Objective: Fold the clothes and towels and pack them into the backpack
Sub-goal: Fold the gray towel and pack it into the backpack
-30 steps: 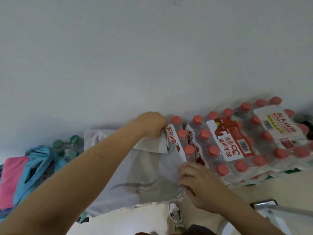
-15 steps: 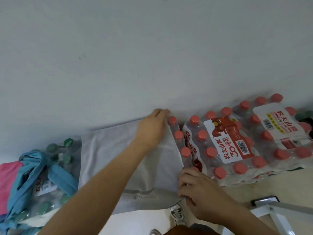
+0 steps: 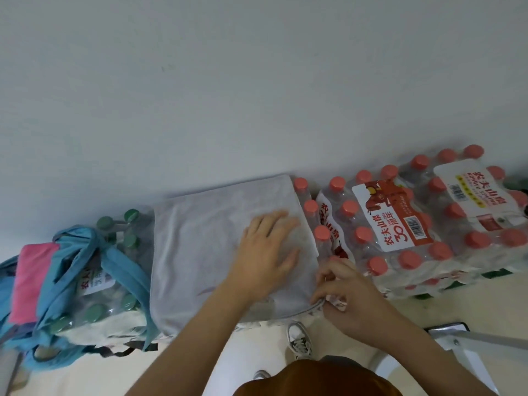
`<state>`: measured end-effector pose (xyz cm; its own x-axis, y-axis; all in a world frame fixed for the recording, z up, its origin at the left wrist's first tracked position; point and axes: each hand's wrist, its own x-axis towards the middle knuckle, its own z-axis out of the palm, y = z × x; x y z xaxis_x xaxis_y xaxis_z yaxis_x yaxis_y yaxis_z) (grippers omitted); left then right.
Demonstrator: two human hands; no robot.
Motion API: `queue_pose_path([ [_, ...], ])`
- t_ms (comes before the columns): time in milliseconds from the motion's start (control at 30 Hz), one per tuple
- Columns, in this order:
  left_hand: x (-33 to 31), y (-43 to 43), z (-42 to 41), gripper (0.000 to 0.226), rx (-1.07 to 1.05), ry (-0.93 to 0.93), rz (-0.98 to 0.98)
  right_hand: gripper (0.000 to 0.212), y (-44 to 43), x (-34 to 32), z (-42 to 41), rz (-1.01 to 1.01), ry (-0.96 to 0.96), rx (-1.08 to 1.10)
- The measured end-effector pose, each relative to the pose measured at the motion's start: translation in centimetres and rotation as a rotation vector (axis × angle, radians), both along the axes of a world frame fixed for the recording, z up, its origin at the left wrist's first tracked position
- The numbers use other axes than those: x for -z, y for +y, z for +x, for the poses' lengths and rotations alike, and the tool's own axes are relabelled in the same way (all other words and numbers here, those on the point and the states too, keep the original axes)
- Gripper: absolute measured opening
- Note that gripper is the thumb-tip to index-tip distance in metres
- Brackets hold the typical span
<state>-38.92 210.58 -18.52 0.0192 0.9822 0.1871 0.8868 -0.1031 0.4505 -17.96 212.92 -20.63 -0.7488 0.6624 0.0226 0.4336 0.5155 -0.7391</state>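
Observation:
A folded grey garment [image 3: 200, 241] lies flat on top of shrink-wrapped bottle packs against the wall. My left hand [image 3: 268, 252] presses down on its right half with straight, spread fingers. At the garment's near right corner, my right hand [image 3: 343, 292] pinches the hem. To the far left a blue backpack [image 3: 85, 270] rests on a pack of green-capped bottles, with a pink cloth [image 3: 31, 278] showing in it.
Packs of red-capped water bottles [image 3: 414, 224] stand to the right of the garment along the white wall [image 3: 257, 81]. A pack of green-capped bottles [image 3: 120, 224] sits under the backpack. A white metal frame [image 3: 457, 335] is at lower right. My shoe [image 3: 298, 338] is on the beige floor.
My left hand laid the garment's upper part flat, then slid back from the far right corner to the middle of the right half. My right hand kept its pinch on the near corner.

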Motion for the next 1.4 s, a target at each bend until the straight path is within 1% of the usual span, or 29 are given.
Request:
queue_pose_path([
  [33,0.1,-2.6,0.4,0.043,-0.006,-0.046,0.077,0.02,-0.1,0.0,0.0,-0.042,0.01,0.037],
  [67,0.4,-5.1,1.0,0.04,-0.02,-0.056,0.098,0.022,-0.3,-0.2,-0.1,-0.09,0.015,0.073],
  [100,0.9,-7.2,1.6,0.04,-0.045,-0.036,0.07,0.024,-0.4,-0.3,-0.1,-0.14,0.02,0.108],
  [167,2.6,-9.7,2.8,0.044,-0.098,0.062,-0.011,0.03,-0.5,-0.6,-0.2,-0.249,0.016,0.156],
  [233,3.9,-10.3,3.3,0.04,-0.151,0.128,-0.049,0.026,-0.5,-1.5,-0.4,-0.368,0.01,0.176],
  [267,4.2,-10.3,3.3,0.037,-0.18,0.131,-0.031,0.023,-0.5,-1.9,-0.4,-0.421,0.02,0.179],
  [333,4.5,-10.1,2.8,0.04,-0.205,0.13,0.04,0.021,-0.2,-2.9,-0.5,-0.493,0.056,0.192],
  [433,4.5,-10.9,1.4,0.026,-0.191,0.145,0.162,0.023,0.0,-3.8,-0.2,-0.523,0.083,0.277],
  [500,4.4,-11.8,0.2,0.022,-0.177,0.142,0.171,0.024,-0.1,-3.8,0.2,-0.464,0.033,0.33],
  [567,4.1,-12.6,-1.0,0.021,-0.162,0.138,0.159,0.026,-0.5,-3.6,0.5,-0.309,-0.069,0.332],
  [600,4.0,-12.9,-1.4,0.021,-0.153,0.141,0.158,0.027,-0.8,-3.6,0.6,-0.191,-0.144,0.289],
  [667,3.5,-12.9,-1.8,0.022,-0.138,0.143,0.156,0.031,-2.0,-3.8,0.2,0.017,-0.287,0.12],
  [733,3.1,-12.7,-2.2,0.022,-0.132,0.127,0.158,0.057,-3.9,-3.7,-1.5,0.129,-0.413,-0.025],
  [767,2.9,-12.5,-2.3,0.022,-0.13,0.116,0.157,0.069,-5.0,-3.4,-2.7,0.199,-0.452,-0.062],
  [800,2.7,-12.3,-2.3,0.024,-0.128,0.108,0.154,0.074,-6.2,-3.0,-4.0,0.276,-0.461,-0.083],
  [833,2.4,-12.1,-2.2,0.025,-0.126,0.1,0.149,0.075,-7.3,-2.5,-5.3,0.34,-0.429,-0.072],
  [933,1.5,-11.8,-2.2,0.025,-0.127,0.109,0.142,0.058,-8.1,-1.0,-7.8,0.444,-0.264,0.031],
  [1000,1.3,-12.0,-2.7,0.028,-0.136,0.132,0.122,0.052,-7.2,-1.1,-7.8,0.476,-0.205,0.054],
  [1100,1.5,-13.3,-4.0,0.048,-0.143,0.187,0.009,0.055,-5.7,-1.7,-5.7,0.536,-0.247,-0.007],
  [1167,1.4,-14.5,-5.0,0.044,-0.167,0.241,-0.032,0.057,-4.4,-2.1,-3.7,0.547,-0.314,-0.042],
  [1233,1.1,-15.7,-6.1,0.042,-0.171,0.26,-0.036,0.051,-3.3,-2.2,-2.2,0.542,-0.36,-0.043],
  [1333,0.9,-17.1,-7.5,0.042,-0.113,0.209,-0.043,0.03,-2.7,-1.9,-1.1,0.524,-0.343,-0.042],
  [1400,0.9,-17.6,-8.2,0.038,-0.107,0.164,-0.069,0.029,-2.8,-1.4,-0.9,0.518,-0.344,-0.052],
])
